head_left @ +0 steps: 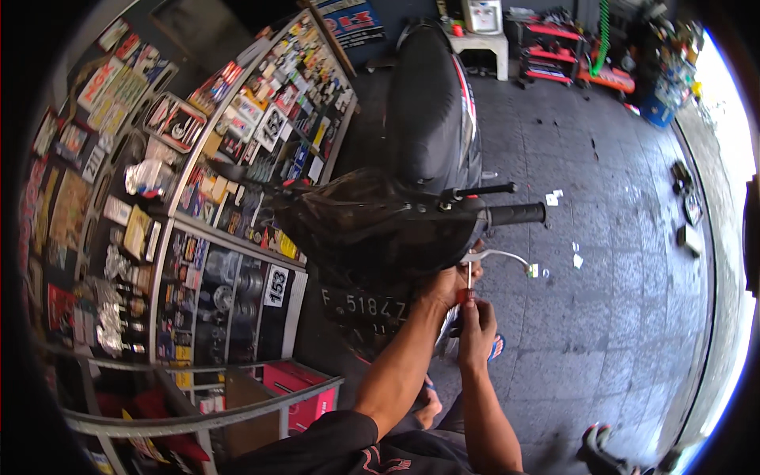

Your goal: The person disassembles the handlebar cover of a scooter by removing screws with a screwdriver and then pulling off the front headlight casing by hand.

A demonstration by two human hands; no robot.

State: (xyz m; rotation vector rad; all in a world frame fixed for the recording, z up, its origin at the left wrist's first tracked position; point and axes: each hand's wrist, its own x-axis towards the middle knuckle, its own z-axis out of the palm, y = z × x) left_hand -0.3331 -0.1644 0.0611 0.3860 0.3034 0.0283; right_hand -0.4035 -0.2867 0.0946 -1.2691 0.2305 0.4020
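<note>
A motor scooter with a black front cover [372,237] stands in front of me. My right hand [478,323] is closed round the red handle of a screwdriver [469,279], whose shaft points up and away from me. Just beyond it, my left hand [453,286] is curled at the root of a curved silver lever [503,253], beside the cover's right edge. The lever sticks out to the right, below the black handlebar grip [518,214]. The screwdriver's tip meets the area by the left fingers; what it touches is too small to tell.
On the left, shelves [170,214] hold many packaged parts, with a metal rail [214,423] close to my left arm. The scooter's long black seat [423,103] reaches away from me. Paper scraps [577,260] lie on the tiled floor [602,332]. A red tool cart [549,51] stands far back.
</note>
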